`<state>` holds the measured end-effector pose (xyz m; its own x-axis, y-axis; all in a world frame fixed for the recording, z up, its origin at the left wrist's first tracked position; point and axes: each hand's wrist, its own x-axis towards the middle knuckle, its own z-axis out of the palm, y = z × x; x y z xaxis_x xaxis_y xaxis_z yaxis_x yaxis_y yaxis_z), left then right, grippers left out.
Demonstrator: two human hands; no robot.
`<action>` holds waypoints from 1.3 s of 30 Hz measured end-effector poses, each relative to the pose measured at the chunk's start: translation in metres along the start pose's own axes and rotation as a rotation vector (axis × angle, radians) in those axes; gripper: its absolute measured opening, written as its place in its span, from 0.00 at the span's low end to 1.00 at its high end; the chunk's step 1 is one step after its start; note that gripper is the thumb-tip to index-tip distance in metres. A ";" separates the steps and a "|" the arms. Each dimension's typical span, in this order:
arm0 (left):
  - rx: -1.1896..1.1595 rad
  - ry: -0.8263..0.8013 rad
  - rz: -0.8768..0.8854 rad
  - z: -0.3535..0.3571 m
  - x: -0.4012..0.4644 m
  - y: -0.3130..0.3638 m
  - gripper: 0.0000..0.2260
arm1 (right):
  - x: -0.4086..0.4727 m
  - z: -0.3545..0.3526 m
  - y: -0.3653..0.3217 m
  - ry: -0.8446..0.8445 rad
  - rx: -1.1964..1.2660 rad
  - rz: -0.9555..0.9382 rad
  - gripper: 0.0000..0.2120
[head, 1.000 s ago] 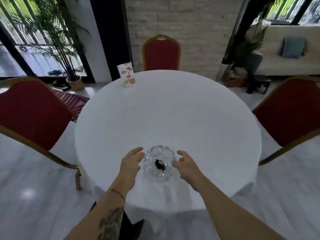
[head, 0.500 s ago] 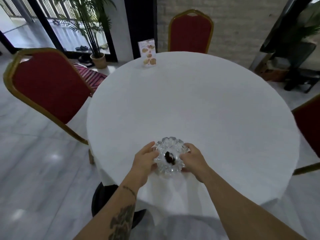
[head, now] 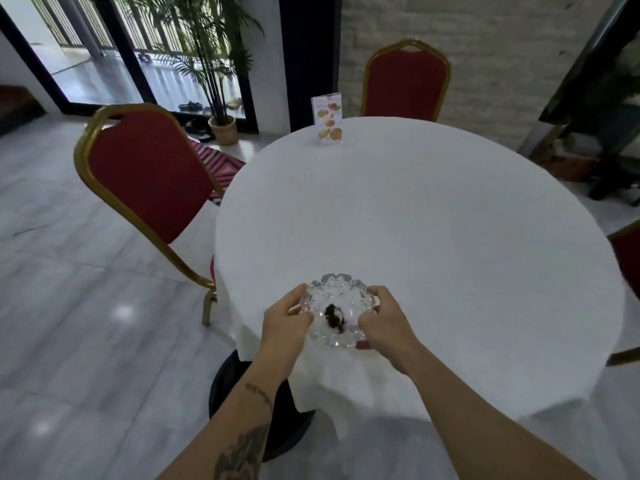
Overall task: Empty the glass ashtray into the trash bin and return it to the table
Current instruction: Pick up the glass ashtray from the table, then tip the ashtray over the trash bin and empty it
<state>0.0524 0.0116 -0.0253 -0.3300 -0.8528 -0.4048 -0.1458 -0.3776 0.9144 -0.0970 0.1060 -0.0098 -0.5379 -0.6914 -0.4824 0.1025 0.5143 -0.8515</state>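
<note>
A cut-glass ashtray with a scalloped rim sits at the near edge of the round table, which wears a white cloth. Dark brown debris lies in its middle. My left hand grips its left side and my right hand grips its right side, fingers curled over the rim. Whether the ashtray rests on the cloth or is just raised, I cannot tell. No trash bin shows in this view.
A red chair with a gold frame stands left of the table, another behind it, a third at the right edge. A menu card stand sits on the far side. The black table base is below my arms. Potted palm by the glass doors.
Both hands went from open beside the ashtray to closed on its two sides. My view has swung left and closer to the table.
</note>
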 end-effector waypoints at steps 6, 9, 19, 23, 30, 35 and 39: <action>-0.049 0.069 0.059 -0.064 -0.014 0.008 0.24 | -0.025 0.055 -0.020 -0.072 -0.007 -0.060 0.24; -0.064 0.103 0.095 -0.101 -0.017 0.010 0.24 | -0.032 0.089 -0.025 -0.079 -0.002 -0.105 0.21; -0.072 0.169 0.110 -0.207 -0.022 -0.010 0.23 | -0.051 0.197 -0.017 -0.222 0.081 -0.085 0.23; -0.019 0.218 0.091 -0.228 -0.021 -0.032 0.22 | -0.050 0.223 -0.001 -0.267 0.074 -0.080 0.22; -0.001 0.318 0.028 -0.252 0.016 -0.136 0.22 | 0.005 0.268 0.082 -0.362 -0.031 -0.022 0.27; 0.008 0.232 0.038 -0.250 0.054 -0.213 0.20 | 0.058 0.282 0.160 -0.331 -0.067 -0.032 0.29; 0.002 0.109 -0.008 -0.249 0.089 -0.265 0.18 | 0.101 0.287 0.212 -0.341 -0.141 -0.062 0.31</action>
<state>0.2940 -0.0544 -0.3037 -0.2256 -0.8837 -0.4100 -0.1503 -0.3842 0.9109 0.1105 -0.0002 -0.2979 -0.2273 -0.8403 -0.4921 -0.0504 0.5149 -0.8558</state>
